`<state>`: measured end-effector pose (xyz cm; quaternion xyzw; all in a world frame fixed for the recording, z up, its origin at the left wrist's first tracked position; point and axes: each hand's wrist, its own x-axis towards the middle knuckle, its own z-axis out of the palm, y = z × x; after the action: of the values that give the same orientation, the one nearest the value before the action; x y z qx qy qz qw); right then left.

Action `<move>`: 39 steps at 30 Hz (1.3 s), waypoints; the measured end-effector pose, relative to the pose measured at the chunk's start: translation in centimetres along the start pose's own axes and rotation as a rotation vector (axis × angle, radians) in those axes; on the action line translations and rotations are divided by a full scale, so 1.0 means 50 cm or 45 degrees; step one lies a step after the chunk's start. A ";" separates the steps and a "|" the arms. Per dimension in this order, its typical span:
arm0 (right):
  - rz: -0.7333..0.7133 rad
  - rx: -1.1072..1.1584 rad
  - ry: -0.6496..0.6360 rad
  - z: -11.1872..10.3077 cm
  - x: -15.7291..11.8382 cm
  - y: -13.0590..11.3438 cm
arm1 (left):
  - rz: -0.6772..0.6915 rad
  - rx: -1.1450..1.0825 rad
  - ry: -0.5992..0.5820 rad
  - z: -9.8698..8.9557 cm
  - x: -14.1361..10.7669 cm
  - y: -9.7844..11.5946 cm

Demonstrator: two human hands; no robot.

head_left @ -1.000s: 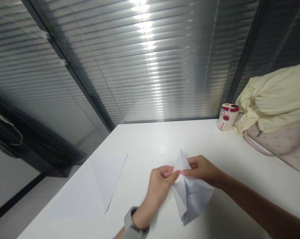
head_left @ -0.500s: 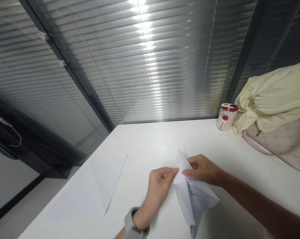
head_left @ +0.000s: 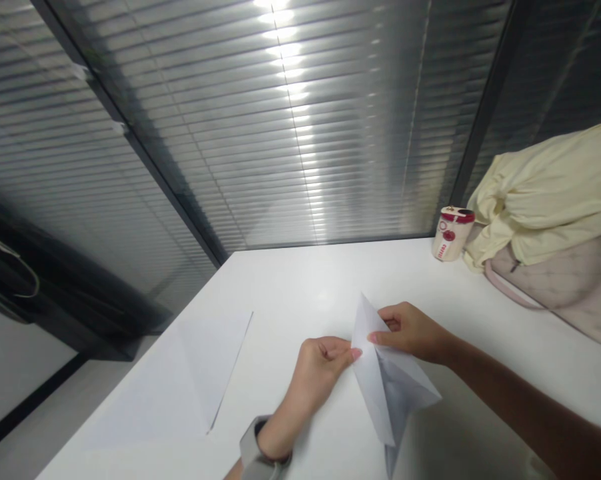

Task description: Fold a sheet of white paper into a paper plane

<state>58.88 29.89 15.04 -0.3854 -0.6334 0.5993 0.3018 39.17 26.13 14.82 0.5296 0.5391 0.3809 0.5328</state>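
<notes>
A folded sheet of white paper (head_left: 375,393) is held just above the table, its pointed tip facing away from me. Several creased flaps spread out toward me and to the right. My left hand (head_left: 323,367) pinches its left edge between thumb and fingers. On the upper right edge, my right hand (head_left: 410,333) grips the paper, thumb on top and the fingers partly hidden behind it. A grey watch (head_left: 260,450) is on my left wrist.
White paper sheets (head_left: 180,380) lie at the left of the white table (head_left: 290,287). At the back right stands a cream and red cup (head_left: 452,235), beside a pink quilted bag (head_left: 575,287) with a pale yellow cloth (head_left: 555,193) on it. Window blinds (head_left: 260,133) rise behind the table.
My right hand has shifted slightly up, with the paper's tip rising a little. The left thumb now sits slightly lower on the paper's left edge.
</notes>
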 end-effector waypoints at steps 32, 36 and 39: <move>-0.194 0.635 0.194 0.000 0.010 0.029 | 0.212 -0.433 -0.034 -0.007 0.010 -0.012; -0.293 0.713 0.051 -0.005 0.002 0.030 | 0.219 -0.462 0.014 -0.014 0.013 -0.011; -0.310 0.662 -0.063 -0.003 -0.004 0.031 | 0.214 -0.491 0.026 -0.016 0.013 -0.010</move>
<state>59.32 29.77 13.53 -0.2013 -0.5075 0.7101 0.4446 38.41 26.82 14.34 0.4570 0.4154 0.5255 0.5852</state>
